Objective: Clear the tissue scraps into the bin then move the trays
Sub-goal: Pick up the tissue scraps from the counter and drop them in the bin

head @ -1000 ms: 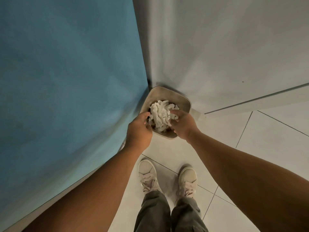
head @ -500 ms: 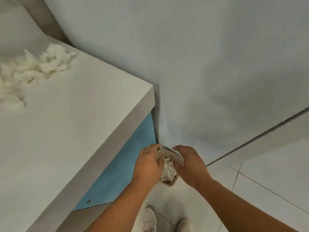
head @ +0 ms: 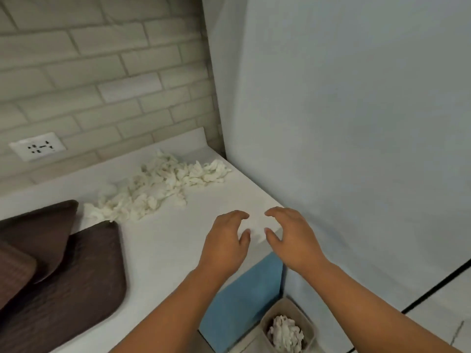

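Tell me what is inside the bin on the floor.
A heap of white tissue scraps lies in the bin. The heap covers the bin's bottom, so anything beneath it cannot be seen.

A white counter (head: pixel 178 250) is set into a corner, bounded by a brick wall (head: pixel 102 72) behind and a plain panel (head: pixel 356 123) on the right. A loose pile of tissue scraps (head: pixel 163 184) is strewn across its rear part. Dark brown trays (head: pixel 84 276) are laid overlapping on its left part, one corner met by the scraps. On the tiled floor (head: pixel 438 319) beside the counter's end, a beige bin (head: pixel 290 308) is placed, with a wad of tissue (head: pixel 285 332) held in it.
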A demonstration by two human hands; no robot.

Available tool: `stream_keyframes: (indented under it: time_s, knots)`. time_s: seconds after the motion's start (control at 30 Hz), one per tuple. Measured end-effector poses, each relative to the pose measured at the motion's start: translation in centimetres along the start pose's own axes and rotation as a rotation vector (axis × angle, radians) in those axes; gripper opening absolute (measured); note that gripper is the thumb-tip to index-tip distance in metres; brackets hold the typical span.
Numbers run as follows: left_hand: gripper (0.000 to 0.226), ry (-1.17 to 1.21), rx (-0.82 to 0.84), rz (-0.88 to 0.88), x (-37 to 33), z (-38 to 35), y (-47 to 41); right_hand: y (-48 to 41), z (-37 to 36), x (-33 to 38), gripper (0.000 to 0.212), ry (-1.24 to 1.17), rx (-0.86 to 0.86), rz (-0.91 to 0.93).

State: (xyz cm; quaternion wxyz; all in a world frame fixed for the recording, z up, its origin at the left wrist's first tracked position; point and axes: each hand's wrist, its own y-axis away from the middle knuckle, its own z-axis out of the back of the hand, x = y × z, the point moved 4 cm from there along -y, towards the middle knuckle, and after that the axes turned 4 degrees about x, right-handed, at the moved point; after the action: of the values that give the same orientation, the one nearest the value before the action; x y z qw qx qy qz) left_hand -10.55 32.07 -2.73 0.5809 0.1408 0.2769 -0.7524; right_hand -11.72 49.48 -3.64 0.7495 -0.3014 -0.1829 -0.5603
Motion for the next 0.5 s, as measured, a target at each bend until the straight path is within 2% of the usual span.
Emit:
stream_keyframes:
  time_s: [0.2,0.5]
  knots:
    - [0.035,-0.083,-0.130,0.134,5.8,8.2,-0.2,-5.1,-3.7,7.2,0.038,0.010,0.071,0.146]
    - [0.033,-0.162,-0.159,0.318,20.4,16.7,-0.9,-13.7,-14.4,16.3,0.040,-0.029,0.213,0.270]
